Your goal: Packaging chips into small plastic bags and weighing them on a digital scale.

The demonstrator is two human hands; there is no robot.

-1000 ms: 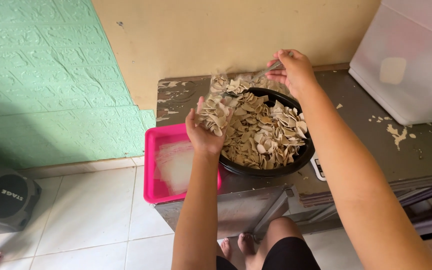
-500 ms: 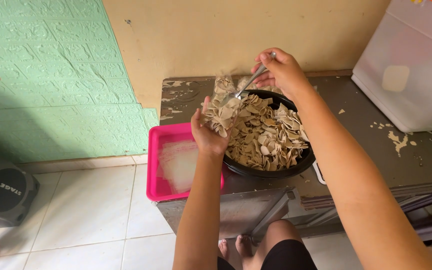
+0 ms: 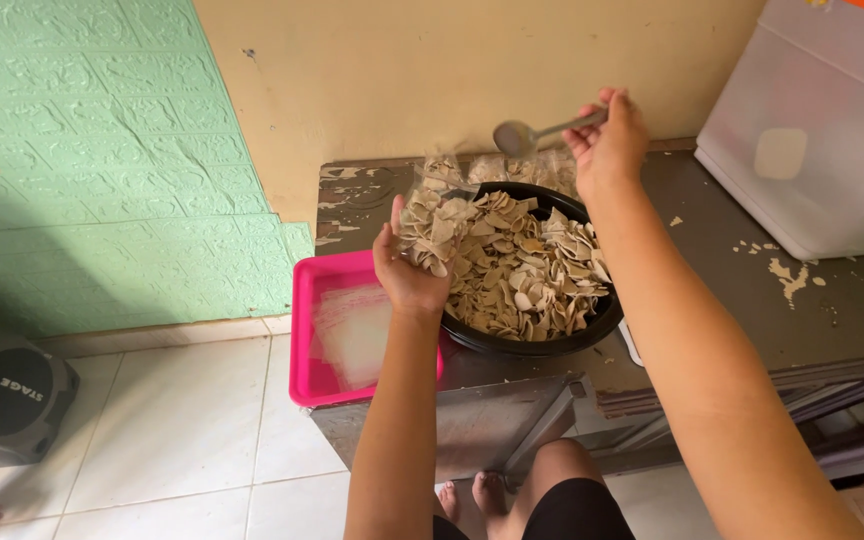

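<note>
Right grip (image 3: 607, 135) pinching metal spoon (image 3: 537, 132), left grip (image 3: 407, 270) cupping clear bag of curled beige chips (image 3: 430, 225), round black bowl (image 3: 552, 340)

Metal spoon (image 3: 542, 131) (empty, raised) above chip-filled clear bag (image 3: 432, 225)

A clear plastic bag of pale chips (image 3: 430, 225) rests in the left hand (image 3: 407, 270) over the black bowl's edge. More filled clear bags (image 3: 497, 168) lie behind the bowl, and flat empty clear bags (image 3: 352, 330) lie in the pink tray (image 3: 302, 330).
</note>
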